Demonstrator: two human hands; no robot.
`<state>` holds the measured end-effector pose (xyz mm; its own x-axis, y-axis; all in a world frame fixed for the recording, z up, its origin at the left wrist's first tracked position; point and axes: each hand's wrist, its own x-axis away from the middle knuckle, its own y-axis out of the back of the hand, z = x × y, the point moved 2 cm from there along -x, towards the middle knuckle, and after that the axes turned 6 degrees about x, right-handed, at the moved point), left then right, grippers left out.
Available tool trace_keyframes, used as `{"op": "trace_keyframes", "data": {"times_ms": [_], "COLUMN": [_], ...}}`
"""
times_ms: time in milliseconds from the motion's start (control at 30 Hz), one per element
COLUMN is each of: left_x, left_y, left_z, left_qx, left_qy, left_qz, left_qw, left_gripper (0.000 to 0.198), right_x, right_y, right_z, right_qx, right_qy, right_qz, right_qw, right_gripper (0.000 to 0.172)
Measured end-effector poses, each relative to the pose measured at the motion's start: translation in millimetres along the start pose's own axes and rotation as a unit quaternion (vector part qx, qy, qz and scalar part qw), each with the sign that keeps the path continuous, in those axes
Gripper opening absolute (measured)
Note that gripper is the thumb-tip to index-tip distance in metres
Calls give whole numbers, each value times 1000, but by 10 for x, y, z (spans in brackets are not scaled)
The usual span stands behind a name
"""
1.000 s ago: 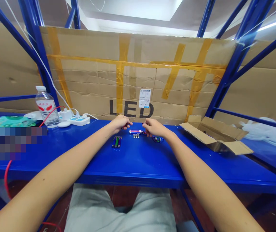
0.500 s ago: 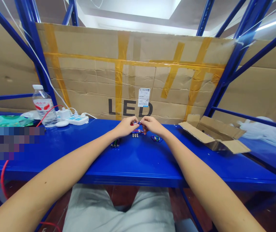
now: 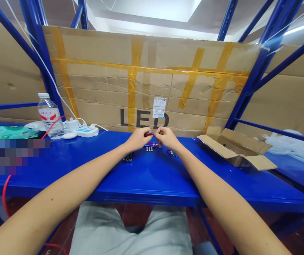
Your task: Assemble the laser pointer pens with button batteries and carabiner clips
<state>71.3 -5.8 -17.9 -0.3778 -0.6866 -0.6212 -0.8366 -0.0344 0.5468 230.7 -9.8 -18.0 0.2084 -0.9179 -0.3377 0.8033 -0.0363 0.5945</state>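
Note:
My left hand (image 3: 139, 139) is closed around a small red metallic tube (image 3: 148, 134) above the back half of the table. My right hand (image 3: 166, 137) is pinched at the tube's right end; whatever its fingertips hold is too small to make out. Just below the hands lie several shiny red and purple tubes (image 3: 152, 145). In front of these sits a cluster of small silver button-like pieces (image 3: 149, 149). Several dark tubes (image 3: 127, 158) lie beside my left wrist, partly hidden by it. Coloured carabiner-like clips (image 3: 171, 153) rest near my right wrist, partly covered.
An open cardboard box (image 3: 231, 147) stands on the blue table (image 3: 146, 180) at right, with white plastic wrap (image 3: 292, 145) beyond it. At left are a water bottle (image 3: 50, 117), a white power strip (image 3: 86, 131) and a green packet (image 3: 12, 132). A large cardboard sheet (image 3: 101, 85) backs the table.
The red tube in my left hand has turned slightly, showing more of its side. My right fingers have shifted a little at its end. The view has moved slightly.

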Motion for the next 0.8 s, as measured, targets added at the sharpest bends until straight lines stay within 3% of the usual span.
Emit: {"op": "trace_keyframes", "data": {"times_ms": [67,167,333,500,800], "left_x": [-4,-14,-27,-36,-44], "left_y": [-17,-49,-91,-68,-65], "left_z": [33,70,91,94,104], "left_qx": [19,75,148,94,-20], "left_qy": [27,90,164,132,88], "left_qz": [6,16,45,43,64], "left_qw": [999,993,974,986,994], "left_gripper": [9,20,19,14,27], "right_x": [12,29,32,53,62], "right_y": [14,29,14,10,-20], "right_z": [8,11,3,34,26], "right_qx": [83,172,230,278,379], "right_qy": [29,75,136,165,192], "right_qz": [-14,-43,-61,-53,-22], "right_qw": [996,981,962,945,905], "right_gripper": [4,6,11,13,17]}}
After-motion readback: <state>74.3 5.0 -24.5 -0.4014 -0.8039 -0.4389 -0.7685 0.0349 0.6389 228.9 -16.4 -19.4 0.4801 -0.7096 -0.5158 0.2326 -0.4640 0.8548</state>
